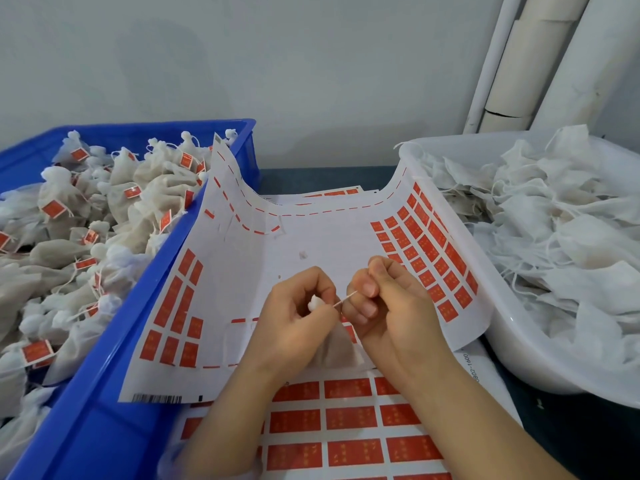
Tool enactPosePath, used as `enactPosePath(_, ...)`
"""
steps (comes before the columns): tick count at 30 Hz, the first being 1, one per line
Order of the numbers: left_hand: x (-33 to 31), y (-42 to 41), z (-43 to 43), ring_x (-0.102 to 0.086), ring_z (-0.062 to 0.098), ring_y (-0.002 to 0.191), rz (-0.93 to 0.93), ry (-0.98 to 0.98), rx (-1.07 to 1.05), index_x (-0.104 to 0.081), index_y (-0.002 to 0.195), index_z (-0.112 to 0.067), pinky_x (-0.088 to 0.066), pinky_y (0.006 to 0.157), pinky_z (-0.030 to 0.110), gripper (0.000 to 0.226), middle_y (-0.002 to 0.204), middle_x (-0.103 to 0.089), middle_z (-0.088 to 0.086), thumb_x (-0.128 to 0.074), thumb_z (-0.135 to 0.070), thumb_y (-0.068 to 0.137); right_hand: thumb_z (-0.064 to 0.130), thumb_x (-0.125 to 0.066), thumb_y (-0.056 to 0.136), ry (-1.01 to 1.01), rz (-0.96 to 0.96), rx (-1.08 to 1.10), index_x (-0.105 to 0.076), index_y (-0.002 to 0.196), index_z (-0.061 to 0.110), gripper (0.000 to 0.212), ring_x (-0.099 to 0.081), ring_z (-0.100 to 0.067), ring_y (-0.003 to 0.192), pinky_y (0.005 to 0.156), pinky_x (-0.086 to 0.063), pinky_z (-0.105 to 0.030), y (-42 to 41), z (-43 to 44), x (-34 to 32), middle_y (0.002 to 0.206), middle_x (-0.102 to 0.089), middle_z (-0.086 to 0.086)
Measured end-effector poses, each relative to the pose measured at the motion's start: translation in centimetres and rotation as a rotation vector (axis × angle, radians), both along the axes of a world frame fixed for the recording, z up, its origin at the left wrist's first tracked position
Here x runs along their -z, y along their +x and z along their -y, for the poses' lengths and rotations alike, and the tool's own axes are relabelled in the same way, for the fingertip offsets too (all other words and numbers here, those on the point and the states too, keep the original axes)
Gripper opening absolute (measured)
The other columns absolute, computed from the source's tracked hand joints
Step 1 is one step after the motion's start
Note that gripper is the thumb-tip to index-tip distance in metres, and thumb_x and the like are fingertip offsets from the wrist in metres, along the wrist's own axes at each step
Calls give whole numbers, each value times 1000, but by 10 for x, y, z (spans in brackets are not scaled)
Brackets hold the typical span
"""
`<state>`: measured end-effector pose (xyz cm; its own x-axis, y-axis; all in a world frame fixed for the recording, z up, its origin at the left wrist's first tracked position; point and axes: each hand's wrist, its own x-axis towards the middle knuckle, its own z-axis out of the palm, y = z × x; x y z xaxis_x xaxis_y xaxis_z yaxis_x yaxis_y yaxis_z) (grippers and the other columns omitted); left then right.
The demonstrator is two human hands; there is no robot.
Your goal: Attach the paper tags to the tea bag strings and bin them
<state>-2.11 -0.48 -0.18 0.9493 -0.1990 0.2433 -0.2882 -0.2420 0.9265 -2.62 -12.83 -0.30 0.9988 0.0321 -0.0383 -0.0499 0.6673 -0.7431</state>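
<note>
Here the left hand [298,313] pinches the tea bag [334,351] by its knot above the sheet [311,237]. The right hand [384,299] pinches the string [346,296] taut. The nearest tags [446,311] lie at three o'clock; fold one on squarely.

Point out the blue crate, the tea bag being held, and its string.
blue crate [104,410]: head view, bare near outer wall.
tea bag [337,349]: head view, brownish pouch.
string [345,298]: head view, bare taut middle.
</note>
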Motion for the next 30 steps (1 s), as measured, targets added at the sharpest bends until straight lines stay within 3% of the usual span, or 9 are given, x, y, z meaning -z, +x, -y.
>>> enactPosePath(3, 0, 0, 0, -43, 6, 52, 19, 37, 19, -53, 63, -14, -37, 46, 15, 11, 58, -49, 0, -46, -12, 71, 15, -38, 99, -103, 41, 2, -60, 63, 22, 42, -39, -8, 44, 45, -38, -19, 0, 3, -1, 54, -48, 2)
enactPosePath(6, 2, -1, 0, -48, 2, 51, 50, 52, 7, -57, 66, -19, -38, 46, 9, 23, 58, -53, -6, -56, -6, 84, 18, -38, 98, -195, 64, 2, -54, 76, 15, 28, -43, -9, 46, 50, -43, -19, 0, 6, -3, 56, -52, 1)
enactPosePath(12, 1, 0, -3, -48, -1, 51, 43, 104, -26, -55, 59, -25, -36, 45, 7, 34, 52, -51, -13, -52, -4, 85, 16, -38, 99, -261, 72, 70, -52, 78, 17, 25, -43, -8, 47, 51, -44, -19, 1, 7, -1, 55, -51, 4)
enactPosePath(16, -2, 0, -6, -42, 2, 48, 14, 90, 2, -53, 53, -27, -33, 44, 12, 23, 49, -46, -11, -46, -18, 72, 18, -40, 98, -425, 95, 106, -53, 82, 19, 21, -44, -7, 48, 54, -45, -18, 3, 7, 0, 55, -51, 5)
enactPosePath(21, 1, -2, 1, -44, 1, 50, -21, 130, 108, -59, 60, -25, -36, 48, 10, 25, 53, -49, -13, -60, -16, 83, 14, -42, 97, -389, 52, 117, -54, 80, 15, 21, -46, -9, 48, 52, -44, -22, 3, 9, 4, 58, -55, 2)
enactPosePath(23, 0, -3, 2, -44, 1, 49, -29, 93, 132, -63, 67, -18, -37, 49, 10, 20, 53, -49, -12, -61, -12, 86, 15, -44, 96, -368, 41, 114, -57, 79, 17, 22, -52, -9, 51, 54, -47, -21, 2, 8, 4, 62, -60, 0)
enactPosePath(25, -1, -3, 0, -51, 4, 53, -44, 12, 131, -64, 66, -23, -43, 52, 13, 18, 57, -54, -6, -62, -16, 83, 15, -46, 95, -288, 61, 101, -58, 82, 15, 18, -58, -11, 56, 57, -50, -19, 2, 8, 3, 67, -65, -2)
enactPosePath(28, -4, 0, -1, -63, 15, 63, -72, -112, 73, -67, 67, -26, -52, 59, 19, 25, 68, -64, 1, -63, -9, 85, 28, -47, 91, -251, 90, 113, -57, 97, 19, 15, -67, -12, 70, 65, -55, -23, 3, 10, 0, 85, -72, -1)
enactPosePath(30, -5, 0, 0, -64, 15, 65, -69, -157, -12, -68, 71, -24, -53, 58, 18, 16, 70, -66, -1, -64, -12, 82, 51, -47, 80, -458, 108, 116, -52, 106, 32, 32, -68, -11, 86, 75, -56, -26, 5, 11, 3, 101, -70, 5)
